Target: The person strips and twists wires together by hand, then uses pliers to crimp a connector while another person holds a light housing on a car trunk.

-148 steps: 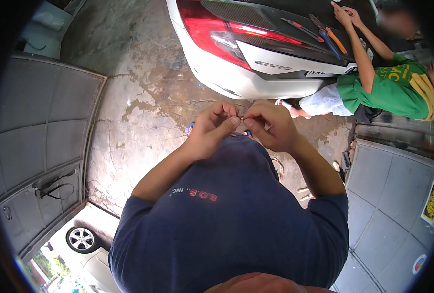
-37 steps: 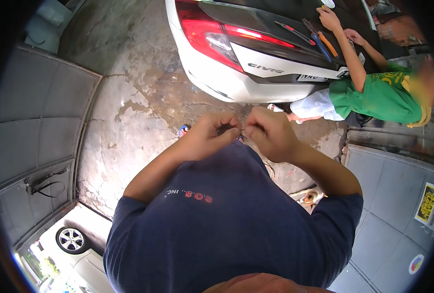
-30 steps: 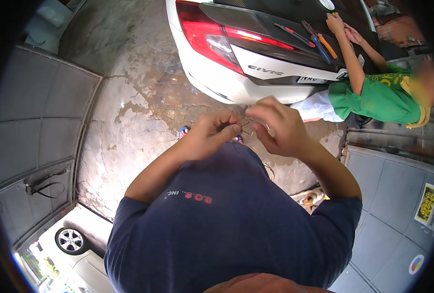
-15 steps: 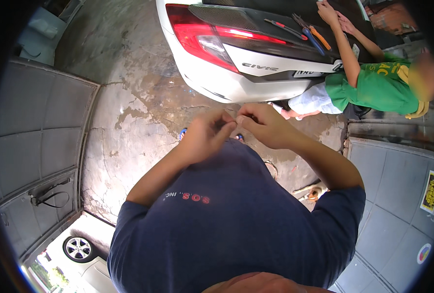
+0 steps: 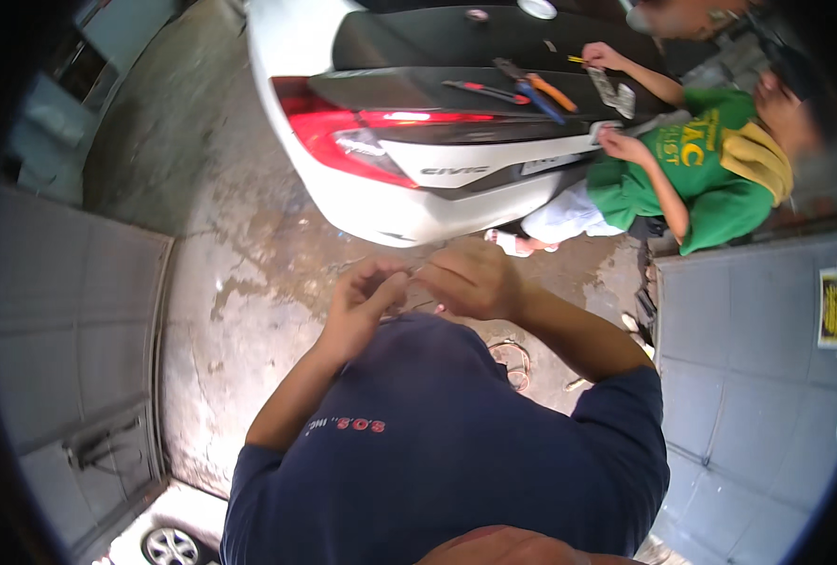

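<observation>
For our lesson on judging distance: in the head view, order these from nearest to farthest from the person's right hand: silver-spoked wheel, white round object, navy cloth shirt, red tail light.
From the right hand:
1. Navy cloth shirt, just below.
2. Red tail light, upper left.
3. White round object, top edge.
4. Silver-spoked wheel, bottom left.

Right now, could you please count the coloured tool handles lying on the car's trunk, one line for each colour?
Blue handle: 1
Orange handle: 1
Red-and-black handle: 1
Total: 3
</observation>
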Tool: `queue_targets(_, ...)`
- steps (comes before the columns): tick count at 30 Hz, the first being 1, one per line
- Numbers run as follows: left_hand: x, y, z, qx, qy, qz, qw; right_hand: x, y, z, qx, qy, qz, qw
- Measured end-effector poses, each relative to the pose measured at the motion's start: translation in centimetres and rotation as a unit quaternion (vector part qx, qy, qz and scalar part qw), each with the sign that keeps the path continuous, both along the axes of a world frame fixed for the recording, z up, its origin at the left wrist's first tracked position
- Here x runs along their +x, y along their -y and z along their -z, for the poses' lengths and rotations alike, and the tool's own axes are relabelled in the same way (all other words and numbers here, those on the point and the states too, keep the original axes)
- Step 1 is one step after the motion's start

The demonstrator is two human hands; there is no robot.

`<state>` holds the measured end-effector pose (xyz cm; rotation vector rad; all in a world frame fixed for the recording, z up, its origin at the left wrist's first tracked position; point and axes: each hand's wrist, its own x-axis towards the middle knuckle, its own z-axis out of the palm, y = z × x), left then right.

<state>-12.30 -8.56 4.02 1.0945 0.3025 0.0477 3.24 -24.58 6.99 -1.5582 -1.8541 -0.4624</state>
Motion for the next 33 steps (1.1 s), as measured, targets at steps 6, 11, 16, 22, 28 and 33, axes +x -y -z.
queue_targets(6, 2.7, 1.9, -0.2, 0.033, 0.018, -0.010, 0.999, 1.2, 1.0, 2.8, -0.073, -0.205, 0.048, 0.975)
queue_targets(11, 4.4, 3.9, 1.0, 0.041, 0.037, 0.008, 0.998, 1.5, 4.4, 3.6, -0.166, -0.530, 0.050, 0.830)
queue_targets(16, 7.6, 6.0, 2.1, 0.237, 0.000, 0.129, 0.963, 4.6, 8.4, 4.5, -0.219, -0.521, 0.072, 0.822)
queue_targets(22, 11.9, 8.9, 0.9, 0.390, 0.013, 0.134, 0.911, 6.6, 11.9, 4.7, -0.184, -0.663, 0.129, 0.714)
queue_targets(28, 14.1, 9.5, 1.9, 0.170, -0.027, 0.084, 0.981, 10.9, 12.1, 3.9, -0.027, -0.268, 0.133, 0.954)
queue_targets(33, 14.8, 7.2, 2.2, 0.167, -0.055, 0.148, 0.973, 14.0, 9.5, 4.5, 0.000, -0.138, 0.008, 0.990)
